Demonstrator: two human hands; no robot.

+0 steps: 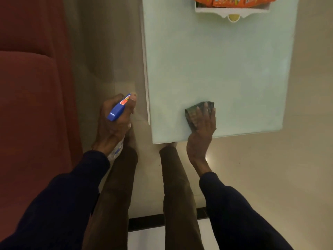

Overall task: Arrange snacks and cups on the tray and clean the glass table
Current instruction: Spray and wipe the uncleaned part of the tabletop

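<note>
The pale green glass table (216,69) fills the upper middle of the head view. My right hand (201,130) lies flat with straight fingers on a dark green folded cloth (192,110), pressing it onto the glass near the table's front edge. My left hand (115,123) grips a spray bottle with a blue nozzle head (118,108), held left of the table over the floor. A white tray (232,10) stands at the table's far end with orange snack packets (234,0) in it.
A dark red sofa (32,105) runs along the left side. Beige floor tiles (288,177) surround the table. My legs in brown trousers (176,195) stand just below the table's front edge.
</note>
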